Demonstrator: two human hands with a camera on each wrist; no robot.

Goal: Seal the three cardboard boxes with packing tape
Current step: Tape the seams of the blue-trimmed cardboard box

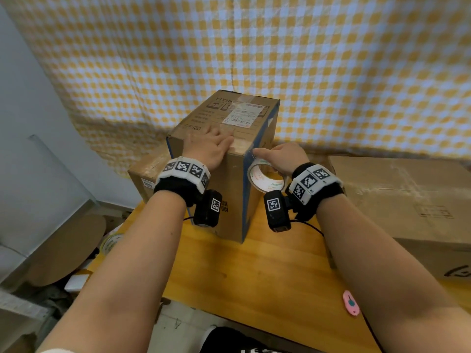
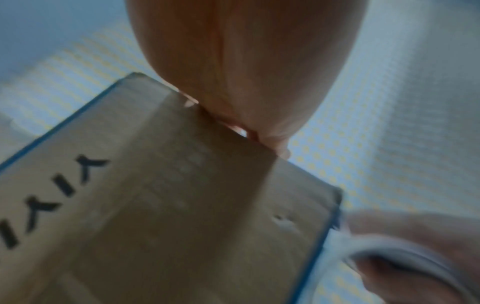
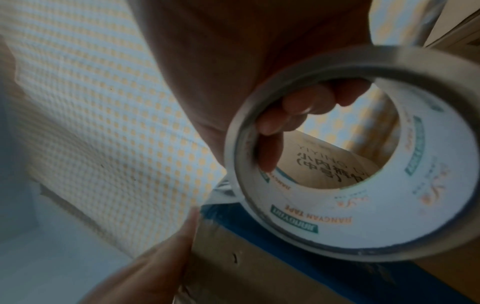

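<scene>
While tape run over tall box is under way: inspection notes below.

Step in hand: laying a strip of clear tape across top of tall cardboard box [image 1: 224, 138], strip apparently carried over near-right top edge; judged mid-application, not yet cut.
Tall box, place: upright near back edge of yellow table [image 1: 244, 271], roughly centre, one corner turned toward wearer; shipping label [image 1: 242, 114] on top toward far end.
Left hand [image 1: 210, 146]: flat on near part of box top, fingers straight and spread, pressing tape down; gripping nothing. Left wrist view blurred, showing only palm against top edge.
Right hand [image 1: 281, 156]: curled round tape roll [image 1: 267, 178], fingers hooked through core per right wrist view, forefinger extended to box's near-right top corner; roll held just beside right face of box, below top edge.
Low box [image 1: 145, 175]: behind left of tall box, touching or nearly so; glossy tape apparent on top, seal state uncertain.
Large box [image 1: 407, 200]: at right edge of table, film or tape visible on top; seal state uncertain.
Pink cutter-like item [image 1: 351, 303]: on table near front right edge, under right forearm; exact nature unclear.
Second tape roll [image 1: 110, 243]: off table, lower left among clutter.
Next move, judged: draw roll down right face, keep strip taut, rub down with left palm, then sever tape; cutter within reach.
Risk, judged: wrinkling or tape folding on itself at corner.
</scene>
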